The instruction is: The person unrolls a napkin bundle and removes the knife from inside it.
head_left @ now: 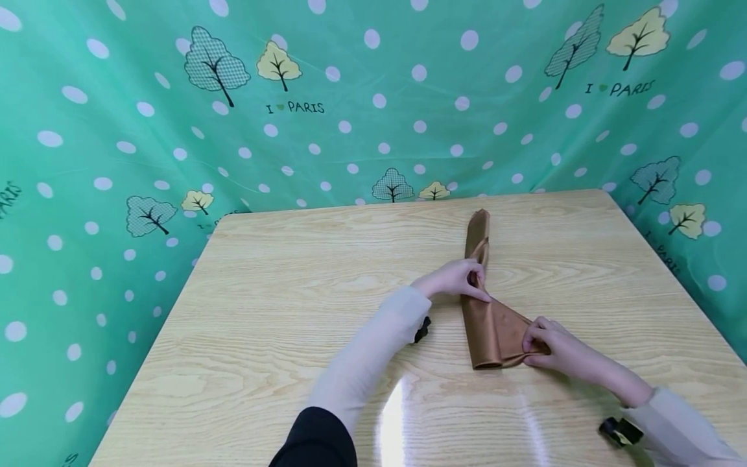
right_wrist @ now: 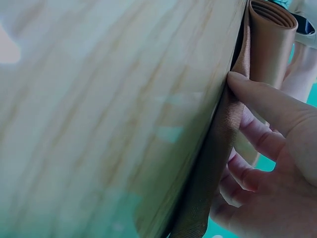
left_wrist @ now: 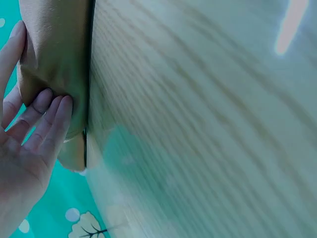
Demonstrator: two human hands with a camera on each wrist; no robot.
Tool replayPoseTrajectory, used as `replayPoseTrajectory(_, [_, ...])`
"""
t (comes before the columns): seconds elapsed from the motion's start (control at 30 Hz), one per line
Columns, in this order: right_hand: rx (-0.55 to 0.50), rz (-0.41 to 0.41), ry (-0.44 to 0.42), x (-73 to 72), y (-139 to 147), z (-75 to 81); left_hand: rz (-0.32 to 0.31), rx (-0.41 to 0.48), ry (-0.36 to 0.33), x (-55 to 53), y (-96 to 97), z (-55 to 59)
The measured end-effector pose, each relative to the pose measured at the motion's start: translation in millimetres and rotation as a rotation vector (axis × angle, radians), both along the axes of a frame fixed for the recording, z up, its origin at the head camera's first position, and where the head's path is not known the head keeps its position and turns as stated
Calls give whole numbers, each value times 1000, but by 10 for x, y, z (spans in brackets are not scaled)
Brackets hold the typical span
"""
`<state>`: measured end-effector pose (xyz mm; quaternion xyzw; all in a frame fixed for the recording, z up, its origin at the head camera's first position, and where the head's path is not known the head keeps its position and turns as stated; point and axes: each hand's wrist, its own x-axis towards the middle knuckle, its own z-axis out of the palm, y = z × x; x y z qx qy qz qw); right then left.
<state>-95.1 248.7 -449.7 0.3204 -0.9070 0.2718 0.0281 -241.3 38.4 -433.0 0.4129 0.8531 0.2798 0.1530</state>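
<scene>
A shiny brown satin cloth point(head_left: 480, 334) lies on the right half of the table, rolled along its left side with a flat flap spreading to the right. The left hand point(head_left: 458, 277) grips the roll around its middle, fingers curled over the fabric; in the left wrist view the fingertips press into a fold of the cloth point(left_wrist: 57, 39). At the flap's lower right edge, the right hand point(head_left: 557, 350) pinches the fabric between thumb and fingers. Coiled layers show at the near end of the roll point(right_wrist: 270, 54) in the right wrist view.
The light wood-grain table point(head_left: 280, 292) reflects bright glare near its front. Behind and beside it hangs a green dotted curtain point(head_left: 327, 136) with tree prints. A small black device point(head_left: 620, 431) sits at the right wrist.
</scene>
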Motion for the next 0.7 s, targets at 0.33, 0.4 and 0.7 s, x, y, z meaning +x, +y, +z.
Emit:
replayPoseTrajectory(0.33, [-11, 3, -40, -8, -10, 2, 58, -3, -37, 4, -246, 20])
replayPoseTrajectory(0.4, [-15, 8, -31, -10, -8, 3, 62, -7, -43, 6, -297, 31])
replayPoseTrajectory(0.7, [-28, 9, -20, -17, -4, 25, 77, -12, -87, 5, -444, 27])
